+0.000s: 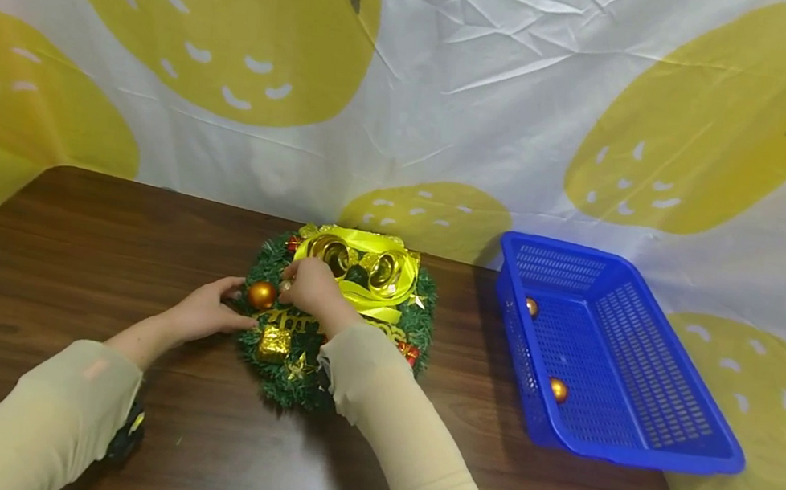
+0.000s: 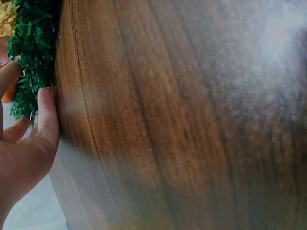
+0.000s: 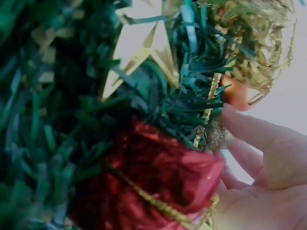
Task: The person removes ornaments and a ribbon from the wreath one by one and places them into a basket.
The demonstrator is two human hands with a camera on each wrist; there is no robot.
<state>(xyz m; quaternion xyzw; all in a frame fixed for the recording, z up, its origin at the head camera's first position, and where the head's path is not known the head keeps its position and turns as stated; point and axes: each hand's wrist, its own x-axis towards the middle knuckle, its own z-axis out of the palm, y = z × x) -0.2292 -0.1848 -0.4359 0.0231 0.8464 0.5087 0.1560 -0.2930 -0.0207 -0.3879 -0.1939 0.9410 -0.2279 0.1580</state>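
A green Christmas wreath lies on the wooden table, decorated with a gold bow, gold bells, stars, small gift boxes and an orange-gold ball. At its left rim, my left hand grips the greenery, thumb and fingers on either side of the edge. My right hand reaches over the wreath's middle and pinches a small glittery gold ball beside the orange-gold one. In the right wrist view, a red gift box and a gold star are close to this hand.
A blue plastic basket stands on the right side of the table, with an orange-gold ball and another ball inside. A white cloth with yellow fruit shapes hangs behind the table.
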